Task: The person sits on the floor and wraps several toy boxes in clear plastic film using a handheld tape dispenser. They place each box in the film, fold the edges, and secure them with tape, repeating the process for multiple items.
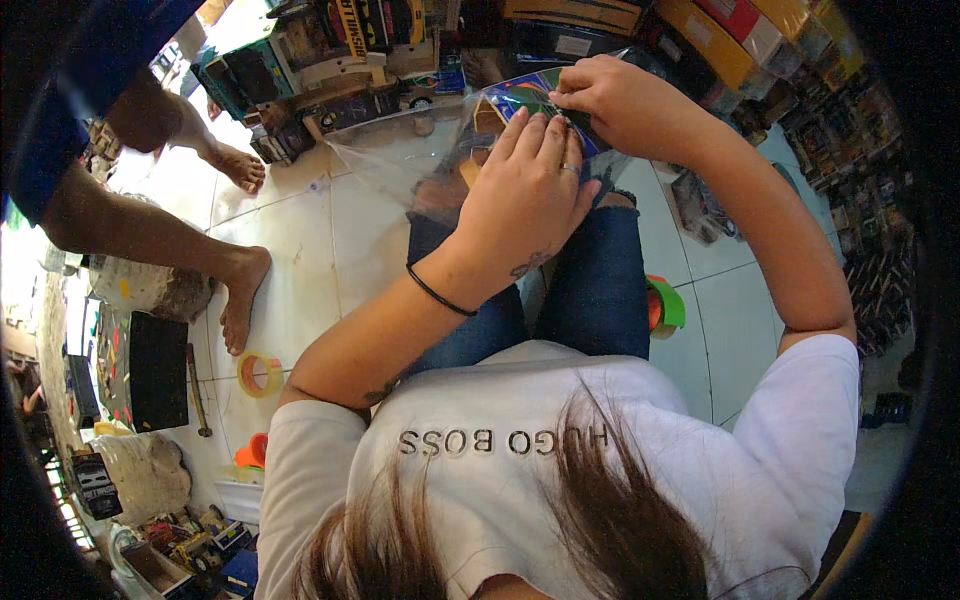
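Across my lap lies a colourful toy-like piece (500,98) with blue, green and yellow-orange parts, covered by a clear plastic wrap (385,150) that spreads loosely to the left. My left hand (525,195) rests flat on it, fingers stretched out. Just beyond, my right hand (630,105) has thumb and fingers pinched together at the wrap's far right side. Both hands partly hide the piece, so its full shape cannot be made out.
Another person's bare foot (243,295) stands on the tiles at left, near a tape roll (260,374) and a hammer (196,390). A green tape dispenser (667,305) lies right of my legs. Toy trucks (360,105) stand ahead; wrapped boxes (735,40) are stacked far right.
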Demonstrator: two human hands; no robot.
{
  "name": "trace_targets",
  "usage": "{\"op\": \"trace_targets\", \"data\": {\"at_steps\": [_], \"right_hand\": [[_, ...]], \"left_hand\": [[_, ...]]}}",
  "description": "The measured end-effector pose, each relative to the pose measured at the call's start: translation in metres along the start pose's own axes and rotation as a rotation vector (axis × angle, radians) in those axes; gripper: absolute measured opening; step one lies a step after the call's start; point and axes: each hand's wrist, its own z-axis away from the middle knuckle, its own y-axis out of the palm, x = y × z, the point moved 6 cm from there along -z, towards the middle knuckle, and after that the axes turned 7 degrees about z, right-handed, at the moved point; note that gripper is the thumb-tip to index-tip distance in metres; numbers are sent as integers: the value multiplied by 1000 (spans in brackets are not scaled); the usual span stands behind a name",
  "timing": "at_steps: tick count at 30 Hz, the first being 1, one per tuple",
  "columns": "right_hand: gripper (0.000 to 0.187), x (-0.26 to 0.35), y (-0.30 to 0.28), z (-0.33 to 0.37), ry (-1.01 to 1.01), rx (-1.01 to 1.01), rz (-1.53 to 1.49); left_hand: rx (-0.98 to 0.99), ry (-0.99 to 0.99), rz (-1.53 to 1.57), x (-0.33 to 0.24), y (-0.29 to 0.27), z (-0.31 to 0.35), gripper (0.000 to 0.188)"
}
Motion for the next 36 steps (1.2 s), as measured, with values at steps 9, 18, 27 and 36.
{"op": "trace_targets", "data": {"at_steps": [9,18,27,36], "right_hand": [[28,10,-7,9,-61,-175,43],[37,13,-4,14,-9,-164,50],[36,13,-5,15,-31,-237,69],[31,-9,-6,11,125,-56,-161]], "left_hand": [[100,-121,-122,11,2,-2,35],[-18,11,-136,14,-4,-8,32],[-59,-94,-182,8,-18,-12,35],[70,4,0,-17,11,6,52]]}}
